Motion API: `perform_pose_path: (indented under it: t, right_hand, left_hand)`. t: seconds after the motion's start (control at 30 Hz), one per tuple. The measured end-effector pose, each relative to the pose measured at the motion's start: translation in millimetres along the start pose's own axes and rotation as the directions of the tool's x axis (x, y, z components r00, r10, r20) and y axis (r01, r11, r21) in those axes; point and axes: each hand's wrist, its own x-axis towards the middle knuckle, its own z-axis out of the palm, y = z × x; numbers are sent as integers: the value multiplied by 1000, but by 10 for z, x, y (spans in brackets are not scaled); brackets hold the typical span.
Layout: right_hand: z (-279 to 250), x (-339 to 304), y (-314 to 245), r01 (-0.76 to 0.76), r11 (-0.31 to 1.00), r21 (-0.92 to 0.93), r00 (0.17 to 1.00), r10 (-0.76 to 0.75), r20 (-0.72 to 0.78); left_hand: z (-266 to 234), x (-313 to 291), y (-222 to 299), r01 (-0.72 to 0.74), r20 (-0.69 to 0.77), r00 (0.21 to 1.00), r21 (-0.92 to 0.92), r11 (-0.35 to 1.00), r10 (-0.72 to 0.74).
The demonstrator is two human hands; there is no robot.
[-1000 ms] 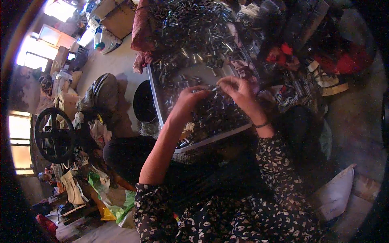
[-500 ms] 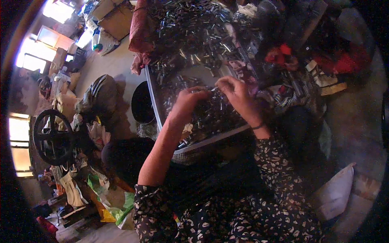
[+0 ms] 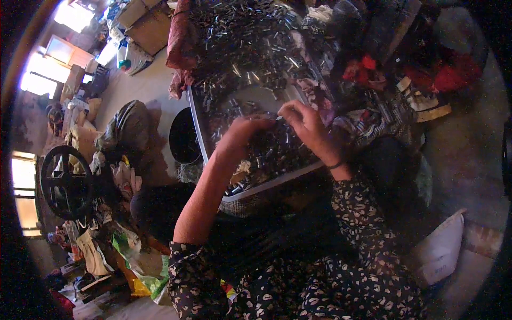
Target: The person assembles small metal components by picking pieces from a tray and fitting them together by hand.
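Over a wide tray with a pale grey rim (image 3: 266,185), my two hands meet almost fingertip to fingertip. My right hand (image 3: 309,128) is closed in a pinch on a small shiny metal piece (image 3: 279,118). Coming from the left, my left hand (image 3: 246,130) has its fingers pressed together beside that piece; what they hold is too small and dim to make out. Loose small metal pins (image 3: 274,157) lie under and around both hands. A larger heap of similar metal pieces (image 3: 234,37) fills the far part of the tray.
A dark round opening or bowl (image 3: 184,136) sits left of the tray. Farther left stand a grey cloth bundle (image 3: 127,125) and a black spoked wheel (image 3: 45,182). Rolled reddish cloth (image 3: 179,42) lies along the tray's far left edge. Red cloth (image 3: 453,77) and a white sack (image 3: 440,250) are at right.
My fingertips have shifted slightly around the small metal piece, and my left hand has tilted a little. The whole view has moved slightly; the heap looks the same.
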Motion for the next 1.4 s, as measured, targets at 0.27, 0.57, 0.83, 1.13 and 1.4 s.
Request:
perform_pose_path:
  t: [0.27,0.57,0.83,1.13,1.4]
  right_hand:
    - [-11,-66,76,-176,900,399,980,199,-17]
    - [-126,-252,111,-218,922,319,957,267,-118]
    - [-405,-129,30,-172,985,-6,918,158,-364]
    - [-854,46,322,-97,830,-550,974,-34,-223]
    - [-708,-106,8,-225,972,-64,956,208,-209]
  left_hand:
    - [114,9,-1,-38,-11,999,153,987,41]
    - [160,61,-177,-16,46,999,231,973,6]
    - [176,-12,-175,38,121,992,-105,994,-25]
    - [323,85,-213,132,245,969,-430,893,-25]
    - [464,265,-332,-296,123,954,285,912,272]
